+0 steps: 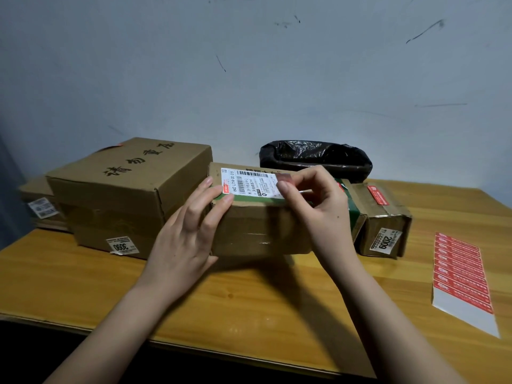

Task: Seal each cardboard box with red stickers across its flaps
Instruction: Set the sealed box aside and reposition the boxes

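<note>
A cardboard box (257,228) with a white shipping label and green tape lies in the middle of the wooden table. My left hand (188,231) rests flat against its near left corner, fingers spread. My right hand (318,200) pinches a red sticker (285,177) between thumb and forefinger just above the box's top right part. A sheet of red stickers (461,273) lies on the table at the right. A small box (385,220) at the right carries a red sticker (378,195) on top.
A large brown box (124,195) with black characters stands at the left, with a flatter box (36,200) behind it. A black plastic bag (315,157) sits by the wall. The table's front edge (194,347) runs below my arms.
</note>
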The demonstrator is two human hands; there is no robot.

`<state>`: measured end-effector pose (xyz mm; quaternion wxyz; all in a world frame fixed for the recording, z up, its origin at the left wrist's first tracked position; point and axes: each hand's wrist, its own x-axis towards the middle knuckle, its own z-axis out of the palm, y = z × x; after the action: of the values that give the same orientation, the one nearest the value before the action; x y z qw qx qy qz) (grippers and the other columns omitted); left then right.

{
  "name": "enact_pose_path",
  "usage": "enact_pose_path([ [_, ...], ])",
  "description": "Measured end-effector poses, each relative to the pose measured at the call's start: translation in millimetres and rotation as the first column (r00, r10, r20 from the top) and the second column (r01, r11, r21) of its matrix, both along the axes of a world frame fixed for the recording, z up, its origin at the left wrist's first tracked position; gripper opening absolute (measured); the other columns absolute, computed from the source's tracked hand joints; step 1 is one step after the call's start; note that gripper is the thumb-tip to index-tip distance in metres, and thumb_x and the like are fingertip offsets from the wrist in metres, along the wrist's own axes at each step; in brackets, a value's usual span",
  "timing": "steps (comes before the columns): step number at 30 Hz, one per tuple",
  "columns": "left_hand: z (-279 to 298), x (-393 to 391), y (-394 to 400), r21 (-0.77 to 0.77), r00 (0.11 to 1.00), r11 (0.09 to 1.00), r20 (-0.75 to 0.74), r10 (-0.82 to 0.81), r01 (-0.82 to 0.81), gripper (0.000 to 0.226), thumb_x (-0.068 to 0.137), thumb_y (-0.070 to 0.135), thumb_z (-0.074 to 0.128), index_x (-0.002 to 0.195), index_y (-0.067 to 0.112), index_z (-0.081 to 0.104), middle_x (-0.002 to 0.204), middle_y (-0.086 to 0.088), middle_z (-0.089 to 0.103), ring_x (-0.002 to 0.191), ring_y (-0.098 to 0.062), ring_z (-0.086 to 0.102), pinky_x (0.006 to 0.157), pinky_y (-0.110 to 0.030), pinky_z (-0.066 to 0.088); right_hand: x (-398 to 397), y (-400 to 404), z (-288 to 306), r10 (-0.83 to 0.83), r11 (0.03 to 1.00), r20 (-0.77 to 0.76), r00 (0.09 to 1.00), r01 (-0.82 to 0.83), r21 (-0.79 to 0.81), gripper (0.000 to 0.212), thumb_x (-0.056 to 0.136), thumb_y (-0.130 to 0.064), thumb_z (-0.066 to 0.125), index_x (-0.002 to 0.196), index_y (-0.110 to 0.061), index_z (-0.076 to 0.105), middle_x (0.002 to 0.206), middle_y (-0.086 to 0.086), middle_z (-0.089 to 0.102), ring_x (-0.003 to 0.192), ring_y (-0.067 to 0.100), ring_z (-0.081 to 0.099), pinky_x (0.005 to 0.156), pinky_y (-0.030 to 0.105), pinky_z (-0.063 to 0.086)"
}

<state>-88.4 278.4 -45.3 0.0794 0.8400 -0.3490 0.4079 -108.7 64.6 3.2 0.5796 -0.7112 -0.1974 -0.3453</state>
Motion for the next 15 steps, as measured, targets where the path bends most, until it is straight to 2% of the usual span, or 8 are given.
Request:
enact_pose_path([
  [4, 2, -1, 1, 0.003, 1.000, 1.000, -0.026, 0.017, -0.017, 0.115, 0.053, 0.019, 0.089, 0.143, 0.010, 0.018, 0.139, -0.018, 0.026, 0.140, -0.034, 0.028, 0.111, -0.044, 0.030, -1, -7, 1, -0.019, 0.999, -0.014, 1.000, 0.019, 0.031, 0.012, 0.086, -0.023, 0.068, 0.080, -0.024, 0.058, 0.077, -0.017, 0.060, 0.071, -0.001, 0.055, 0.067, 0.014, 0.042],
  [8, 5, -3, 3, -0.017, 0.995, 0.998, -0.084, 0.056, -0.058, 0.118, 0.047, 0.021, 0.091, 0.142, 0.006, 0.022, 0.140, -0.018, 0.027, 0.138, -0.033, 0.031, 0.109, -0.044, 0.033, -2, -15, 1, -0.033, 0.998, -0.017, 0.999, 0.034, 0.056, 0.008, 0.086, -0.025, 0.066, 0.083, -0.023, 0.059, 0.079, -0.015, 0.062, 0.073, 0.003, 0.057, 0.068, 0.019, 0.044],
  [11, 4, -4, 4, -0.048, 0.990, 0.997, -0.126, 0.059, -0.066, 0.119, 0.048, 0.024, 0.091, 0.142, 0.005, 0.022, 0.139, -0.018, 0.028, 0.137, -0.032, 0.033, 0.105, -0.043, 0.035, -5, -21, 0, -0.055, 0.996, -0.023, 0.998, 0.057, 0.063, 0.008, 0.087, -0.025, 0.065, 0.085, -0.022, 0.059, 0.083, -0.006, 0.064, 0.076, 0.008, 0.061, 0.069, 0.022, 0.047],
  [15, -5, -7, 9, -0.043, 0.991, 0.998, -0.129, 0.043, -0.049, 0.112, 0.054, 0.029, 0.088, 0.142, 0.004, 0.024, 0.140, -0.018, 0.029, 0.137, -0.029, 0.034, 0.107, -0.041, 0.034, -9, -28, -3, -0.086, 0.991, -0.051, 0.995, 0.091, 0.096, 0.015, 0.087, -0.039, 0.062, 0.086, -0.024, 0.060, 0.088, 0.004, 0.067, 0.085, 0.022, 0.063, 0.077, 0.037, 0.049],
])
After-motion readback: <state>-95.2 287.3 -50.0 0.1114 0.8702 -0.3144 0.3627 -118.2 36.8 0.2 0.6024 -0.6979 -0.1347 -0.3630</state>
